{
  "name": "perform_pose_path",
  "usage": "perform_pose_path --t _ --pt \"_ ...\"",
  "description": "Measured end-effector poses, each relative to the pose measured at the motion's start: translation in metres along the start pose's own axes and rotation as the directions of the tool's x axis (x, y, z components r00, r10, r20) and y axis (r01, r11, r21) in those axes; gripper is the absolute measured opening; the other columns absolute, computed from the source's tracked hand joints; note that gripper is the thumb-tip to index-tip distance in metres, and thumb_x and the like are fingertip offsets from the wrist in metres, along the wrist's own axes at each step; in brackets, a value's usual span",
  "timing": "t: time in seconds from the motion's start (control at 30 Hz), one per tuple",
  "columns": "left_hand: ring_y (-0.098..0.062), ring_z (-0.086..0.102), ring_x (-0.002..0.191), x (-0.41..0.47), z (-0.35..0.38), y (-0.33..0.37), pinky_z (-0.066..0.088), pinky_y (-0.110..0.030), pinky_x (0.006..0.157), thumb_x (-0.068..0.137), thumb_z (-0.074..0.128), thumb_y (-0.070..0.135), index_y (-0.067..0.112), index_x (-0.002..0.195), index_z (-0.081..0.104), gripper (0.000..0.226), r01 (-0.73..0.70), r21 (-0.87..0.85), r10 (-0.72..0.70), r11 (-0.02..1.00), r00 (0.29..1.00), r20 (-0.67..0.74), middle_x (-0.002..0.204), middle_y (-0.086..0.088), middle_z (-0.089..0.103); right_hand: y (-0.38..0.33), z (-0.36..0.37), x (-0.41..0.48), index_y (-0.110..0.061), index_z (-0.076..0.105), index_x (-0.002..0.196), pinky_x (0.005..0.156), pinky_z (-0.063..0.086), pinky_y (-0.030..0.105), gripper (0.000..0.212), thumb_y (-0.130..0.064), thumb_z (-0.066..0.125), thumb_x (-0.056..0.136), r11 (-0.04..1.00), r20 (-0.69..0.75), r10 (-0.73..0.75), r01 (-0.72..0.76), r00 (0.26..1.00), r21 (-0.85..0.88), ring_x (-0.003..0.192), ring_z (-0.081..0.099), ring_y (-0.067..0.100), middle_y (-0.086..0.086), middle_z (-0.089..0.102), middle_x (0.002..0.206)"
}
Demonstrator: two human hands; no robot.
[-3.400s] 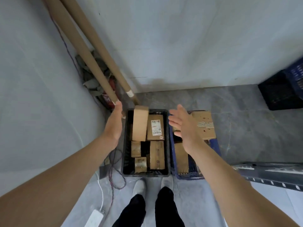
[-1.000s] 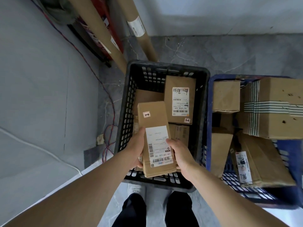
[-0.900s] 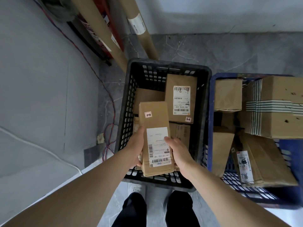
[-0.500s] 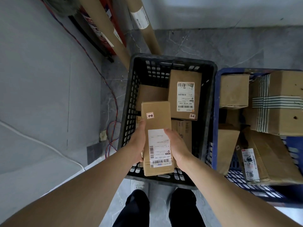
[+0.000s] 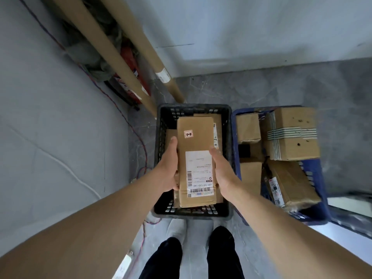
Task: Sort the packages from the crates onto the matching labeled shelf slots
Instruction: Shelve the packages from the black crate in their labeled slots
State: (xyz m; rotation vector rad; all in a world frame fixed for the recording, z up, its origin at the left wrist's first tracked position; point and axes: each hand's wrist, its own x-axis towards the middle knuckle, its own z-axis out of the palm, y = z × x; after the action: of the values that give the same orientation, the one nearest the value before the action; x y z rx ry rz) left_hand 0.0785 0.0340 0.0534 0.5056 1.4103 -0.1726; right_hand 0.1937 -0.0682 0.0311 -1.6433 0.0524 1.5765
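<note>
Head view: a long box [image 5: 196, 162] marked 1-2 is gripped by curled left hand [image 5: 168, 172] and right hand [image 5: 220, 172] above the black crate [image 5: 159, 158].

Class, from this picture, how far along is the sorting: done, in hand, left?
Done: no shelved package shows. In hand: the left hand and right hand hold a long box with a 1-2 sticker above the black crate. Left: shelving it, plus other boxes in that crate and the blue crate.
</note>
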Motion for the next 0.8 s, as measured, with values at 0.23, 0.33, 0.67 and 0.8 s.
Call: perform_pose_path --t 0.23,0.33,0.67,0.8 --pt "-0.035 0.059 0.113 -0.097 0.024 0.023 0.036 -0.063 0.103 0.09 0.019 0.084 0.032 0.102 0.067 0.072 -0.099 0.065 0.092 0.993 0.991 0.099 0.114 -0.006 0.067 -0.052 -0.001 -0.1 -0.028 0.072 0.111 0.073 0.054 0.031 0.045 -0.058 0.04 0.106 0.991 -0.125 -0.127 0.13 0.984 0.014 0.09 0.077 0.017 0.0 0.08 0.101" --pt "-0.035 0.058 0.118 -0.139 0.033 0.026 0.034 -0.066 0.105 0.088 0.022 0.085 0.032 0.106 0.069 0.073 -0.136 0.091 0.121 0.986 0.981 0.15 0.121 -0.006 0.067 -0.068 -0.002 -0.149 -0.022 0.073 0.095 0.075 0.057 0.035 0.052 -0.06 0.041 0.104 0.979 -0.19 -0.202 0.204 0.961 -0.005 0.083 0.078 0.022 0.001 0.08 0.085" --pt "-0.035 0.059 0.119 -0.272 0.095 0.003 0.027 -0.076 0.106 0.083 0.026 0.089 0.034 0.12 0.066 0.078 -0.303 0.219 0.218 0.928 0.914 0.342 0.125 -0.004 0.068 -0.079 -0.038 -0.295 -0.012 0.07 0.11 0.086 0.057 0.055 0.058 -0.063 0.044 0.099 0.885 -0.329 -0.425 0.463 0.844 0.044 0.105 0.071 0.044 0.018 0.075 0.108" --pt "-0.028 0.057 0.117 -0.338 0.139 -0.022 0.028 -0.072 0.109 0.086 0.024 0.087 0.035 0.114 0.062 0.07 -0.391 0.268 0.244 0.881 0.859 0.45 0.123 0.001 0.066 -0.069 -0.073 -0.355 -0.011 0.06 0.122 0.065 0.06 0.033 0.061 -0.066 0.05 0.097 0.858 -0.453 -0.446 0.512 0.772 0.028 0.084 0.075 0.016 0.006 0.073 0.103"
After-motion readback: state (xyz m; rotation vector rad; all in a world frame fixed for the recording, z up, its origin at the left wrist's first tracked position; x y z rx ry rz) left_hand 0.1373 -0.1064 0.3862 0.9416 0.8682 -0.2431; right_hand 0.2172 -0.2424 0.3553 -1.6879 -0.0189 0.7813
